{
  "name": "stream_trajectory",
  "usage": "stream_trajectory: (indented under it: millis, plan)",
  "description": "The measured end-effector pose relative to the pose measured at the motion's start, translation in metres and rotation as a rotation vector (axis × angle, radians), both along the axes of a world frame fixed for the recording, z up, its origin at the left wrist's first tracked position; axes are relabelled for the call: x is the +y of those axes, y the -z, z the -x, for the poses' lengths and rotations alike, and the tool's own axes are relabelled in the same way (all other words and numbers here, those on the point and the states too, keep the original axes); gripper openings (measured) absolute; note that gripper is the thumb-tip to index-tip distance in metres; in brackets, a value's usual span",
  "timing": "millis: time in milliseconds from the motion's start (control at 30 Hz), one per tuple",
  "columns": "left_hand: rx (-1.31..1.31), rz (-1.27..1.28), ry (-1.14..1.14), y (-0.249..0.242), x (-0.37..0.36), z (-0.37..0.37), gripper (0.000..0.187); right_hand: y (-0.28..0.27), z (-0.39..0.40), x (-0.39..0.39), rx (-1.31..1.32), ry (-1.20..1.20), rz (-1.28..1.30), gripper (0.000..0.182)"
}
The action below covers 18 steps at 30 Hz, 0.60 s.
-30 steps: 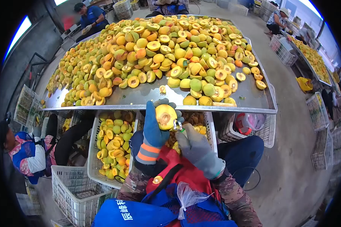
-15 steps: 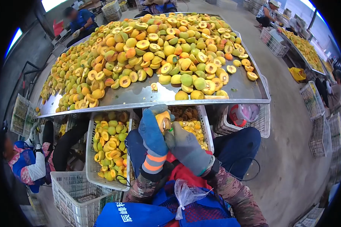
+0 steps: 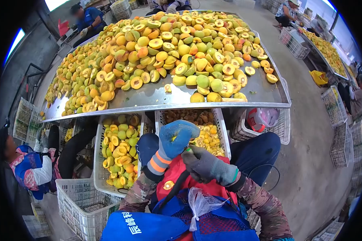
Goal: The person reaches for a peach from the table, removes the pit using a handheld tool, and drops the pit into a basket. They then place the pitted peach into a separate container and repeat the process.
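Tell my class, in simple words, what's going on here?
Someone in gloves is working beside a metal table heaped with cut fruit. The left hand is curled, its contents mostly hidden. The right hand, close by, grips something with a green end. Fruit pieces fill much of the left crate and right crate near the knees.

People [image 3: 93, 17] are working in a fruit-processing workshop: halved fruit [image 3: 156, 43] is covering most of a metal table [image 3: 149, 95], plastic crates [image 3: 81, 219] are standing on the grey floor [image 3: 301, 160], and another long heap [image 3: 325, 48] is lying across the room.
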<state>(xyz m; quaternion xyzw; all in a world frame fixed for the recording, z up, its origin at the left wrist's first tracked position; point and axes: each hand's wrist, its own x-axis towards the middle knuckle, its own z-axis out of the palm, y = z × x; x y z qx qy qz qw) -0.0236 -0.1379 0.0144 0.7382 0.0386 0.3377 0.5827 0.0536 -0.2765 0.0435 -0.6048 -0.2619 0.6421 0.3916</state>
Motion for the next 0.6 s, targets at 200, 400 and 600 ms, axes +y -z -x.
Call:
stream_trajectory:
  millis: [200, 400, 600]
  plan:
    - [0.280, 0.075, 0.117, 0.000, 0.005, 0.002, 0.017, 0.034, 0.008, 0.002, -0.419, 0.023, -0.101, 0.033]
    - [0.116, 0.187, -0.156, 0.012, -0.008, 0.003, 0.017, 0.008, 0.005, 0.011, -0.011, -0.041, 0.075, 0.032]
    - [0.210, 0.349, 0.047, 0.028, -0.003, 0.006, 0.028, 0.024, -0.009, 0.010, 0.033, -0.077, -0.034, 0.024]
